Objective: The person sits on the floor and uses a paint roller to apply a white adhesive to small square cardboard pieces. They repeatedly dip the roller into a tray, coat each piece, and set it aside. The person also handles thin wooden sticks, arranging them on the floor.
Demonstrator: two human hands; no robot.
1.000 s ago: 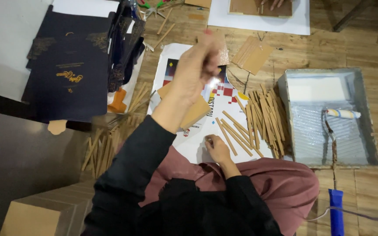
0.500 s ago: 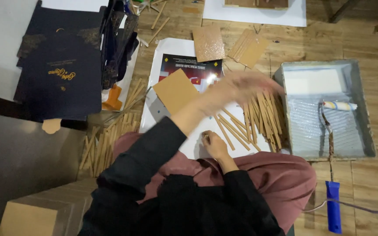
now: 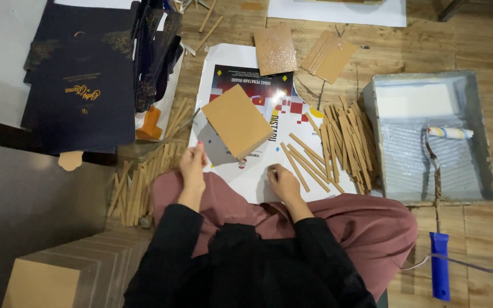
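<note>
A person sits on the wooden floor [image 3: 486, 228] and looks down at their two hands. The left hand [image 3: 192, 166] rests at the near edge of a big printed paper sheet [image 3: 241, 60]. Its fingers are stretched out flat and it holds nothing. The right hand [image 3: 283, 182] also rests on the sheet, near the person's lap. Its fingers are curled in a little, and I cannot tell for sure if something small is pinched under them.

A brown cardboard square [image 3: 237, 121] lies flat on the sheet, just past the left hand and not touching it. A pile of thin cardboard strips [image 3: 346, 140] lies to the right, with some strips reaching close to the right hand. More strips [image 3: 138, 182] lie on the left. A grey paint tray [image 3: 480, 142] with a small roller [image 3: 449, 133] sits well off to the right.

It looks like a pause between pieces: the square is down and both hands are back. The next move, I think, needs a hand to reach for a strip or the square and pick it up neatly.
</note>
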